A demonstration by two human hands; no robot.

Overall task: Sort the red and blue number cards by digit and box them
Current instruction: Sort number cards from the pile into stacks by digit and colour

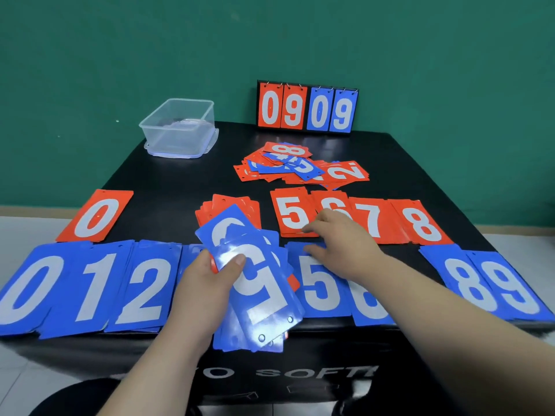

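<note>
Plain indoor room, green wall (120, 55), pale tiled floor (21, 235), black padded table (168, 178)

The left hand (207, 277) and its fan of blue cards (255, 283) cover the red pile (231, 205) and whatever lies between the blue 2 (144, 292) and blue 5 (321, 289). The right hand (339, 235) hides the lower part of the red 6 (330, 202); its forearm crosses the next blue pile (369, 310). The blue 0 (27, 289) runs off the left edge. The clear box (180, 127) holds something dark, too blurred to tell
</note>
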